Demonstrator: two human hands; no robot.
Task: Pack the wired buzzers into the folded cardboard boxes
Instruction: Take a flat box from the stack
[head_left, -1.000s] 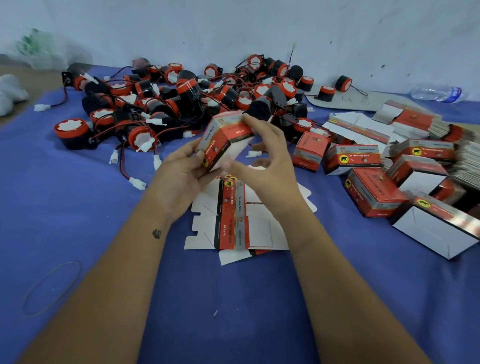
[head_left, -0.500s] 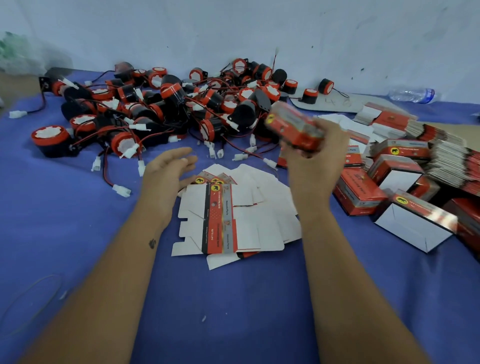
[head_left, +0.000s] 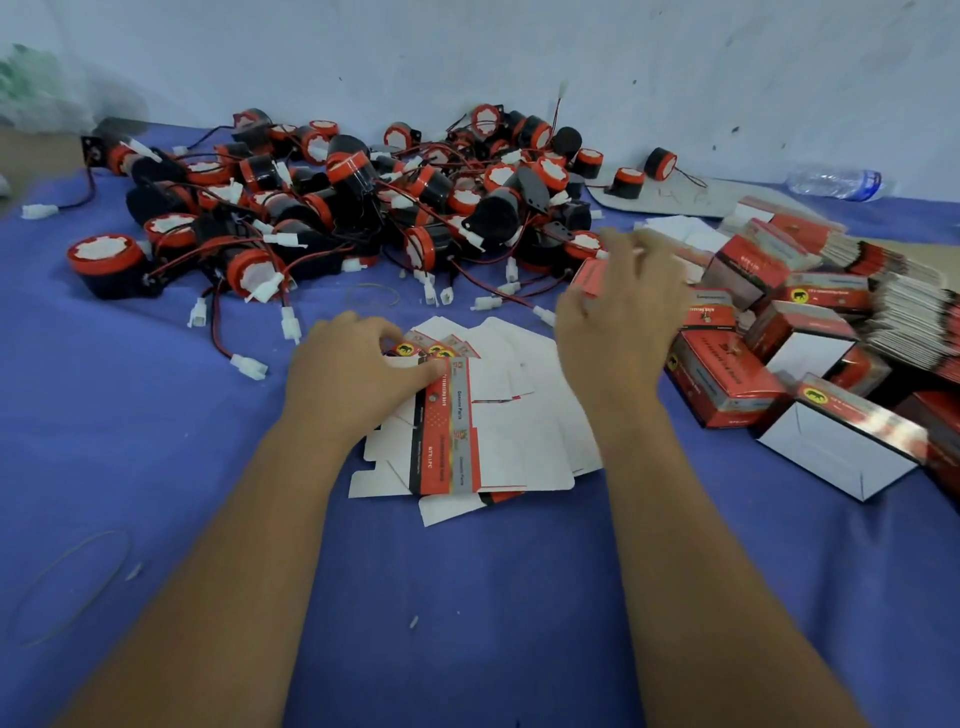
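Observation:
A heap of black-and-red wired buzzers with white plugs lies at the back of the blue cloth. In front of me is a loose stack of flat white-and-red box blanks. My left hand presses on the stack's far left corner, fingers and thumb pinching the top blank. My right hand, blurred, is low at the left edge of the folded boxes. It holds a red folded box, of which only a corner shows.
A folded box with its open white end facing me lies at the right. Behind it are bundles of flat blanks and a water bottle by the wall. Rubber bands lie on the cloth at the lower left.
My right hand carried the folded box from in front of me to the right and down toward the box pile. My left hand let go of it and dropped onto the flat blanks.

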